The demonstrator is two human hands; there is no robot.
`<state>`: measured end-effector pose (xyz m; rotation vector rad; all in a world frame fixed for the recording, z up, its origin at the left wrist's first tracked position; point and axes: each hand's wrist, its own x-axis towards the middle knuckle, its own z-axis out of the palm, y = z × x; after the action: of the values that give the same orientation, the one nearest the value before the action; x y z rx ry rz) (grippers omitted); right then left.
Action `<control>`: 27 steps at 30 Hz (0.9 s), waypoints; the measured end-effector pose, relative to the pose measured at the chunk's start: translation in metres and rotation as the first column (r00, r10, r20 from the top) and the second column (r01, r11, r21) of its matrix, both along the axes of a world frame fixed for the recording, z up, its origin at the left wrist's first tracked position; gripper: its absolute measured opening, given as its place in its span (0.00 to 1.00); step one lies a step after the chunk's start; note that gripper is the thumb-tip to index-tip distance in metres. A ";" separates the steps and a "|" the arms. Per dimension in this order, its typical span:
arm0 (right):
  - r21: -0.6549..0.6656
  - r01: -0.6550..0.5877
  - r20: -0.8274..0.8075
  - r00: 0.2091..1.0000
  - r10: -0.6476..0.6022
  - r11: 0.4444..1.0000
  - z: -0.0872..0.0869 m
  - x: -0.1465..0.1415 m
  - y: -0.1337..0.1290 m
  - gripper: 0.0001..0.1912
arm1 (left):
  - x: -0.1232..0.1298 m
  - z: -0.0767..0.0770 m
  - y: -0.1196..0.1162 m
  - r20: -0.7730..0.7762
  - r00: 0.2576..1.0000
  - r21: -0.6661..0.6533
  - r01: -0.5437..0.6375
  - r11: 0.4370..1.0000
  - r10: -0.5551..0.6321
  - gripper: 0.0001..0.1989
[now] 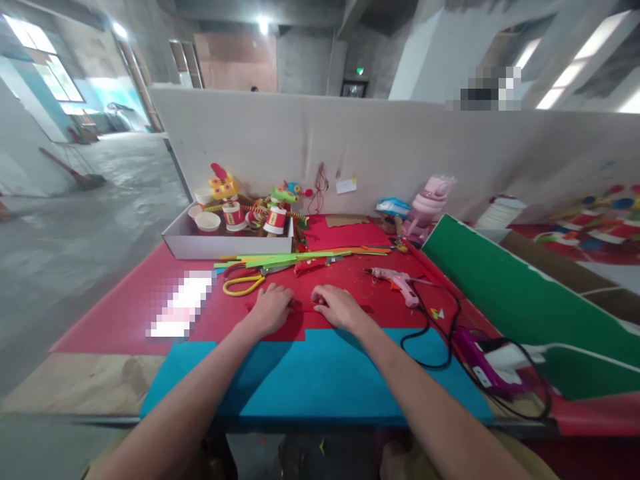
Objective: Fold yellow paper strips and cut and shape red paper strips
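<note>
My left hand (273, 309) and my right hand (338, 307) rest near each other over the middle of the table, fingers curled and thumbs inward. Between them runs the edge of a piece of red paper (303, 309), which both hands seem to pinch; red on red makes its outline hard to follow. Under my wrists lies a blue sheet (310, 380) along the front edge. Beyond my left hand are yellow-handled scissors (243, 285) and red-handled pliers (241, 269). A pink hot glue gun (397, 283) lies to the right of my right hand.
Green and orange paper strips (290, 259) lie behind my hands. At back left a white box (227, 247) holds paper cups and cup figures. A green board (520, 307), a black cord and a purple power strip (487, 360) occupy the right side. A pale partition (280, 133) stands behind.
</note>
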<state>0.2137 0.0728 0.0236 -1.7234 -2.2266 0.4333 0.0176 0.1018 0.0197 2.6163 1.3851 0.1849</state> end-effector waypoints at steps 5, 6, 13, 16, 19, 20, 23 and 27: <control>-0.011 -0.136 -0.083 0.987 0.134 0.991 -0.008 -0.009 0.017 0.11 | -0.001 0.001 -0.010 -0.019 0.998 0.157 0.066 0.985 -0.064 0.06; -0.027 -0.140 -0.087 0.987 0.138 0.990 -0.007 -0.011 0.022 0.12 | 0.000 0.004 -0.010 -0.045 0.996 0.216 0.082 0.973 -0.074 0.06; 0.033 -0.150 -0.373 0.915 0.151 0.988 0.012 -0.004 0.050 0.05 | 0.030 0.050 0.023 -0.083 0.979 0.518 0.200 0.832 -0.184 0.05; 0.167 -0.006 -0.242 0.969 0.047 0.986 0.007 0.007 0.050 0.10 | 0.041 0.046 0.033 0.022 0.978 0.581 0.157 0.799 -0.208 0.06; 0.265 0.102 -0.103 0.992 -0.077 0.959 0.002 0.017 0.048 0.13 | 0.036 0.033 0.035 0.265 0.956 0.633 -0.073 0.771 -0.126 0.12; 0.304 0.124 -0.099 0.990 -0.098 0.945 0.001 0.019 0.048 0.13 | 0.031 0.030 0.036 0.376 0.923 0.615 -0.183 0.767 -0.082 0.16; 0.398 0.136 -0.136 0.987 -0.089 0.907 0.005 0.020 0.046 0.14 | 0.012 0.027 0.045 0.691 0.722 0.428 -0.367 0.826 -0.038 0.26; 0.364 0.103 -0.084 0.993 -0.077 0.926 0.011 0.016 0.039 0.14 | -0.003 0.027 0.059 0.839 0.539 0.159 -0.099 0.982 -0.082 0.37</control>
<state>0.2295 0.1123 0.0348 -1.5752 -2.0129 0.0444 0.0142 0.1612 0.0466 2.0564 1.0030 1.4413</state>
